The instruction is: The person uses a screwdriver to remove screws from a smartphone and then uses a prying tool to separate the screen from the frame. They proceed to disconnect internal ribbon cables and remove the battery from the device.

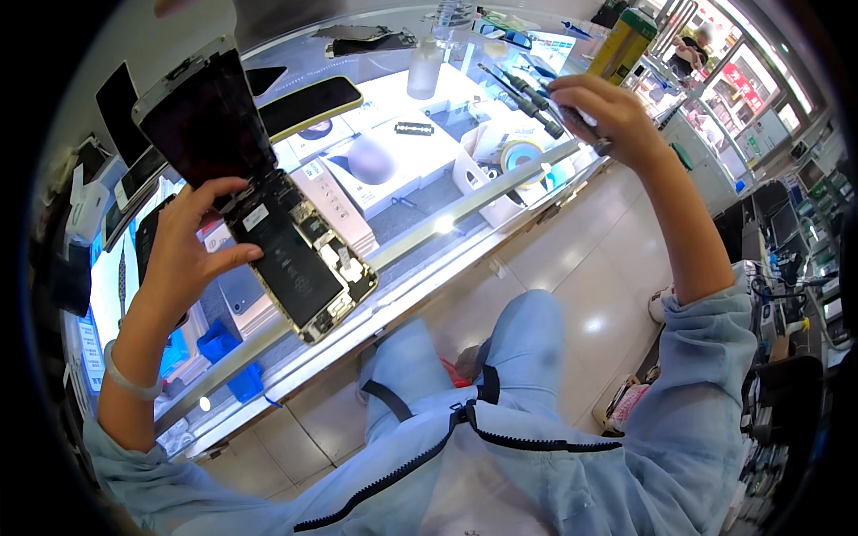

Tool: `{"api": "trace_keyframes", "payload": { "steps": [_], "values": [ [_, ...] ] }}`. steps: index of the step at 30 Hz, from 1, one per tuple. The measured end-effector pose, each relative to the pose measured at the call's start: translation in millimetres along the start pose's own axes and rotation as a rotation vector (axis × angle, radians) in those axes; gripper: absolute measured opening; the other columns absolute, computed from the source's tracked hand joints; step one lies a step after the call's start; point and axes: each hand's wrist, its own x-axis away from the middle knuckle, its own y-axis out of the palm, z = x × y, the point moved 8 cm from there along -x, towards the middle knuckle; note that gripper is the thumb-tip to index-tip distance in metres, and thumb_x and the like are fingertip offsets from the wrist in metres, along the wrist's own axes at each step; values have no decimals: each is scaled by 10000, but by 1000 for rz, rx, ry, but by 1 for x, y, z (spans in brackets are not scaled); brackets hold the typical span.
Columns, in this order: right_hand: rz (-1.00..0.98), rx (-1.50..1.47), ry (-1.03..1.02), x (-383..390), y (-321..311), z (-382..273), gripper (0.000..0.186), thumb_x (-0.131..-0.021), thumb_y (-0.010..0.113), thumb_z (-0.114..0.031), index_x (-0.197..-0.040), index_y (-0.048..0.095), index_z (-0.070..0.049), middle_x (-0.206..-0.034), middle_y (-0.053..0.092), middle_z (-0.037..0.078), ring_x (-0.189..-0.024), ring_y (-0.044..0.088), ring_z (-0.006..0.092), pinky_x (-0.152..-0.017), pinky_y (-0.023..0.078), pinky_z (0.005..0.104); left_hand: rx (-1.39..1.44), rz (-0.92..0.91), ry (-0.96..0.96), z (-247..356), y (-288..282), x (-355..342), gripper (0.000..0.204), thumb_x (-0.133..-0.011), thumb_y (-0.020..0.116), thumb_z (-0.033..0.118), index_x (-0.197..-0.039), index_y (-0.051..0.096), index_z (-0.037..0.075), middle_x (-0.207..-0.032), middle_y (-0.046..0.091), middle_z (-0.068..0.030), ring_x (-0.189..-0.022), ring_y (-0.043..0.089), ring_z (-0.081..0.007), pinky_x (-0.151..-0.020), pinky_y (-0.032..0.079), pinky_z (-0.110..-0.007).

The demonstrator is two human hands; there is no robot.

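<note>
Your left hand (183,255) is clamped on an opened smartphone (290,255), thumb laid across the exposed inside and fingers wrapped behind its near edge, holding it tilted in the air above the glass counter (465,210). The phone's dark screen panel (206,112) is swung up and away from the body, hinged at the far end, so the black battery and small metal parts face you. Behind the phone, on the counter, a black phone with a yellow rim (308,105) lies flat. To the right of the opened phone, a white box (380,161) rests on the glass, a small razor blade (414,129) just beyond it, and a clear bottle (424,67) stands farther back. Right of the phone again, a white tray (483,174) holds a roll of tape (521,156), with several dark screwdrivers (523,94) lined up behind it. Your right hand (603,112) is well apart from the phone, over the screwdrivers, fingers pinched together on a thin tool handle; you cannot tell which tool it is.
</note>
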Motion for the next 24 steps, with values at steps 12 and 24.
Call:
{"api": "trace_keyframes", "payload": {
  "steps": [12,24],
  "values": [
    [-369,-17,-44,1,88,9,205,-758,606,-49,-955,563,-83,-1033,608,116,-780,645,269,-633,538,352,-81,-17,-71,0,-3,2,703,-547,852,305,-1141,577,50,-1001,551,-101,-913,531,-227,-872,475,-339],
    [-423,-129,689,1,116,114,265,-766,690,-114,-1014,659,-26,-793,679,142,-663,645,239,-646,508,323,-83,-18,-90,-5,-1,0,746,-523,855,360,-1151,583,63,-1030,603,-95,-895,521,-208,-837,464,-319]
  ]
}}
